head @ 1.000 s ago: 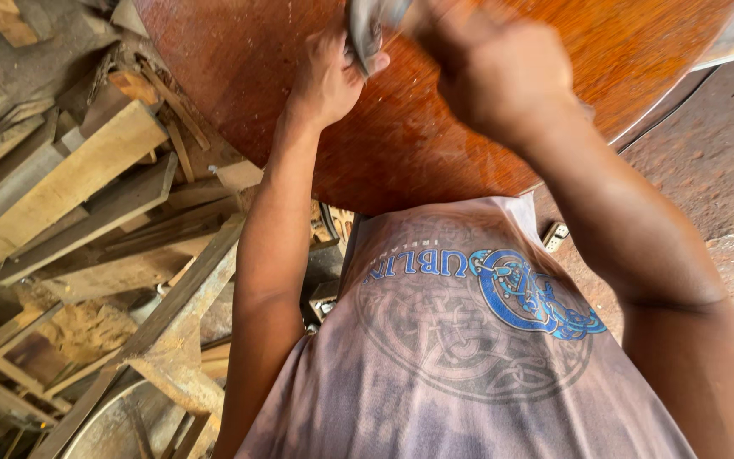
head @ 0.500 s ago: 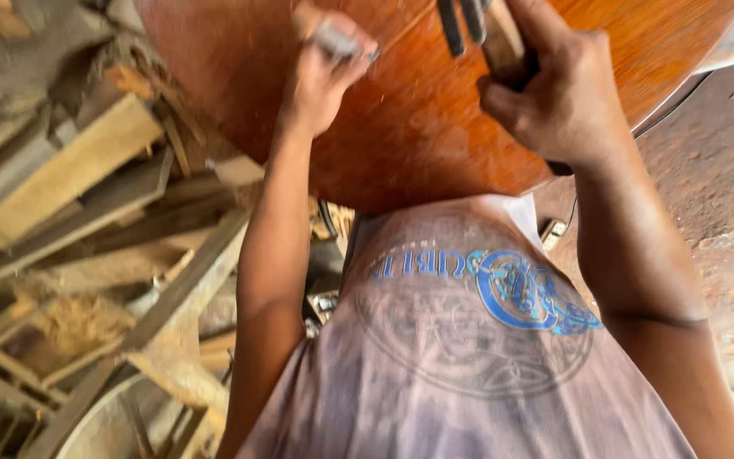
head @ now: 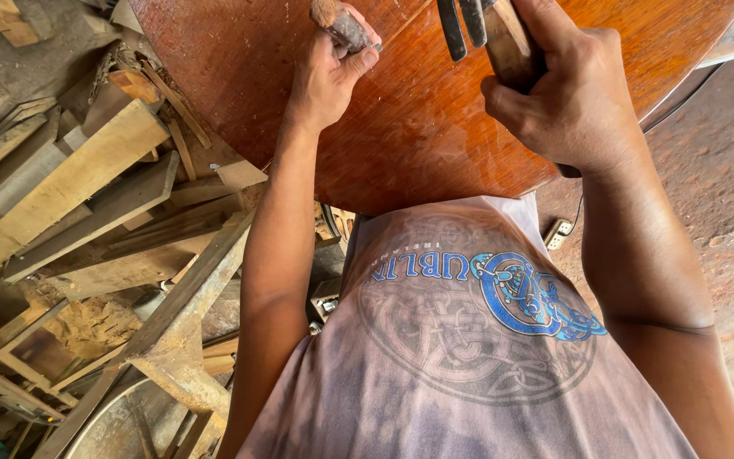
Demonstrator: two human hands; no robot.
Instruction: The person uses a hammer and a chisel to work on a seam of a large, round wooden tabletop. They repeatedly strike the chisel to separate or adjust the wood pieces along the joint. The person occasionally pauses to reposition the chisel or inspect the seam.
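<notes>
A round reddish-brown wooden tabletop fills the upper middle of the head view. My left hand rests on it, closed around a small dark chisel-like tool that points at the wood. My right hand hovers over the tabletop's right part, gripping the wooden handle of a claw hammer whose dark claws point up at the top edge. Both forearms reach forward over my grey printed shirt.
A heap of rough planks and offcuts lies at the left, with a rusty metal frame below it. Reddish dirt floor shows at the right, with a small power strip on it.
My right hand with the hammer has dropped from near the top edge and pulled right and back toward me. My left hand stays on the small tool, shifted slightly.
</notes>
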